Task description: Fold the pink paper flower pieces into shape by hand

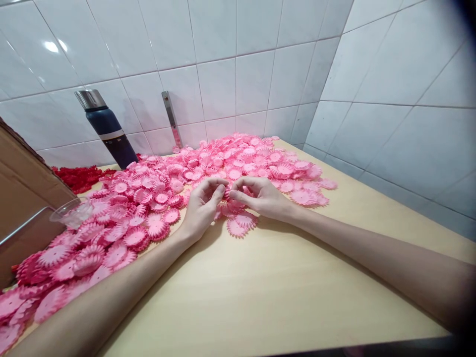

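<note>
Left hand [204, 204] and right hand [257, 196] pinch a pink disc [227, 193] mid-frame, where a light grip should spare its edge.

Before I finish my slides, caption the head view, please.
Left hand and right hand close together over notched pink discs heaped on a pale table, a dark blue bottle near the tiled wall.

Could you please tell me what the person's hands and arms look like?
The left hand and right hand are ungloved. The left forearm and right forearm are slender and bare; no sleeve, watch or bracelet shows. Anything worn higher is out of view.
</note>
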A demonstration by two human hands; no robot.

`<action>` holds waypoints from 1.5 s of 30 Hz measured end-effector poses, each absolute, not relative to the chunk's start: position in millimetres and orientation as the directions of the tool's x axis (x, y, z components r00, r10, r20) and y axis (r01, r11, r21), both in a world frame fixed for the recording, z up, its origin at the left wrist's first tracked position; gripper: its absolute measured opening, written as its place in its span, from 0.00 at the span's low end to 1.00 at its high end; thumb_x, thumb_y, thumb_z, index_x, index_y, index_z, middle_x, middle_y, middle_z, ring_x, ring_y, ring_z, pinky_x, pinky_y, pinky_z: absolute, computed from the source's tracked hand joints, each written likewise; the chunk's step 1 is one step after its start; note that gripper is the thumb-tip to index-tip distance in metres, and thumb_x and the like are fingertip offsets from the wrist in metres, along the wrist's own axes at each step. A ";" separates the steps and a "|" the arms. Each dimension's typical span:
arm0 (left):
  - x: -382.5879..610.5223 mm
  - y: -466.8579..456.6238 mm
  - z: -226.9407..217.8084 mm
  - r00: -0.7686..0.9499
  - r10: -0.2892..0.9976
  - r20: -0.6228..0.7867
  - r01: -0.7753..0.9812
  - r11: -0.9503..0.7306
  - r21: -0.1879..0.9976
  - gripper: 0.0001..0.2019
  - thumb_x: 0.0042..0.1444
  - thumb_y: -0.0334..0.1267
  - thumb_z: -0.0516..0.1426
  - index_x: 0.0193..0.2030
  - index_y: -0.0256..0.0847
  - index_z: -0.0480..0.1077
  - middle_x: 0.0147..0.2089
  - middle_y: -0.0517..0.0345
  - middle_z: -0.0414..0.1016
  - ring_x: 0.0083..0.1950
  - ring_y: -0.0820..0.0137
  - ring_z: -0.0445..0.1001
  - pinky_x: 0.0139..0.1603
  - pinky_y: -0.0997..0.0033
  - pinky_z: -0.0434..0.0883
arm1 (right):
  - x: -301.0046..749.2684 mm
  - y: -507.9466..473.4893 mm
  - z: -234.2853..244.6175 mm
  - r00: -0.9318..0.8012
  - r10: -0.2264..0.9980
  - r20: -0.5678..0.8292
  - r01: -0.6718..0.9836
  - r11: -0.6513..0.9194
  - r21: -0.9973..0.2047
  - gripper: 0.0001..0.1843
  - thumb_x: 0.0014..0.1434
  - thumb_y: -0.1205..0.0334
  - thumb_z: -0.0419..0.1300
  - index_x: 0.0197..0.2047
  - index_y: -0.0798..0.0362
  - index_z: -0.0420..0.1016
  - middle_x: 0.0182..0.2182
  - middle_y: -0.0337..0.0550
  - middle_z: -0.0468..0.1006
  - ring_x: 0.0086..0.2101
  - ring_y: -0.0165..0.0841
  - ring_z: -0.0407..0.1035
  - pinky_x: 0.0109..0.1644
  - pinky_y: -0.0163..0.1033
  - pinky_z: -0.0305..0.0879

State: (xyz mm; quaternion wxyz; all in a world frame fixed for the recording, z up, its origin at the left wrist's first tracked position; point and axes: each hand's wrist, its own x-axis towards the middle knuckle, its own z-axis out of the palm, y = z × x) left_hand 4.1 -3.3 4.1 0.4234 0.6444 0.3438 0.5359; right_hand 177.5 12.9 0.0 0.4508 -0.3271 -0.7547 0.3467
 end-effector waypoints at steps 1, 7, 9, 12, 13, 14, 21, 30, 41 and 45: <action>4.3 -3.6 4.1 0.190 0.898 0.397 -0.015 -0.402 0.916 0.07 0.57 0.39 0.59 0.40 0.38 0.71 0.39 0.57 0.73 0.41 0.72 0.72 0.44 0.74 0.70 | 177.8 13.3 -0.3 -0.380 0.802 0.460 0.184 0.553 -0.812 0.15 0.56 0.50 0.62 0.33 0.55 0.74 0.28 0.39 0.74 0.27 0.29 0.66 0.31 0.36 0.64; 4.3 -2.1 1.5 0.215 0.897 0.387 -0.022 -0.392 0.920 0.12 0.53 0.39 0.63 0.41 0.39 0.70 0.40 0.56 0.73 0.38 0.72 0.74 0.41 0.73 0.71 | 178.6 13.4 0.2 -0.383 0.801 0.461 0.195 0.558 -0.807 0.15 0.60 0.50 0.59 0.35 0.55 0.74 0.31 0.42 0.76 0.32 0.32 0.71 0.37 0.38 0.67; 3.5 0.0 -0.2 0.198 0.899 0.391 -0.016 -0.396 0.918 0.12 0.52 0.39 0.63 0.41 0.39 0.70 0.40 0.56 0.73 0.38 0.72 0.73 0.41 0.73 0.71 | 178.7 13.9 0.1 -0.370 0.814 0.447 0.173 0.533 -0.828 0.16 0.59 0.49 0.59 0.34 0.55 0.73 0.29 0.41 0.75 0.30 0.31 0.70 0.34 0.37 0.67; 2.3 2.8 -2.4 0.163 0.902 0.399 -0.012 -0.402 0.915 0.11 0.52 0.39 0.63 0.41 0.39 0.70 0.37 0.58 0.72 0.37 0.73 0.72 0.41 0.73 0.70 | 179.0 16.2 -1.3 -0.349 0.830 0.436 0.111 0.498 -0.860 0.16 0.59 0.48 0.59 0.33 0.55 0.71 0.26 0.39 0.72 0.27 0.29 0.69 0.30 0.36 0.66; 2.1 3.3 -2.8 0.149 0.905 0.399 -0.014 -0.402 0.916 0.11 0.53 0.39 0.63 0.40 0.39 0.69 0.36 0.59 0.72 0.37 0.73 0.72 0.41 0.74 0.70 | 179.2 17.3 -2.1 -0.335 0.834 0.438 0.097 0.493 -0.865 0.16 0.60 0.48 0.59 0.33 0.54 0.71 0.26 0.38 0.72 0.26 0.29 0.69 0.29 0.35 0.66; 2.1 3.5 -3.0 0.134 0.908 0.397 -0.018 -0.398 0.917 0.11 0.53 0.38 0.63 0.40 0.40 0.69 0.35 0.60 0.71 0.37 0.74 0.71 0.40 0.74 0.70 | 179.5 18.5 -2.9 -0.316 0.838 0.445 0.090 0.493 -0.865 0.16 0.60 0.48 0.59 0.33 0.54 0.71 0.26 0.38 0.72 0.26 0.28 0.68 0.29 0.35 0.66; 4.4 -0.9 1.7 0.110 0.917 0.383 0.030 -0.388 0.921 0.04 0.53 0.35 0.61 0.37 0.39 0.72 0.37 0.58 0.74 0.41 0.71 0.73 0.45 0.72 0.71 | 178.5 18.6 -6.5 -0.276 0.846 0.456 0.077 0.492 -0.867 0.16 0.58 0.49 0.61 0.32 0.55 0.74 0.27 0.40 0.74 0.26 0.29 0.68 0.30 0.36 0.65; 4.7 -1.9 1.6 0.135 0.923 0.360 0.008 -0.364 0.931 0.12 0.49 0.39 0.65 0.38 0.39 0.69 0.33 0.59 0.74 0.35 0.72 0.74 0.38 0.74 0.71 | 174.5 10.3 -3.3 -0.297 0.844 0.446 0.166 0.505 -0.847 0.17 0.58 0.48 0.60 0.34 0.55 0.75 0.29 0.43 0.77 0.30 0.32 0.70 0.34 0.38 0.67; 3.9 0.6 0.8 0.130 0.921 0.368 -0.004 -0.370 0.929 0.07 0.54 0.37 0.62 0.37 0.39 0.69 0.34 0.61 0.71 0.36 0.75 0.71 0.40 0.75 0.69 | 177.5 17.8 -6.7 -0.233 0.842 0.486 0.148 0.525 -0.838 0.16 0.60 0.50 0.59 0.32 0.55 0.74 0.28 0.42 0.75 0.29 0.31 0.68 0.33 0.37 0.65; 5.1 -2.4 2.1 0.176 0.919 0.353 0.023 -0.363 0.932 0.10 0.53 0.40 0.63 0.39 0.38 0.69 0.34 0.58 0.74 0.37 0.72 0.74 0.39 0.74 0.71 | 176.2 10.3 -2.5 -0.279 0.836 0.473 0.204 0.533 -0.821 0.15 0.59 0.51 0.60 0.33 0.55 0.75 0.28 0.42 0.76 0.29 0.31 0.68 0.33 0.38 0.64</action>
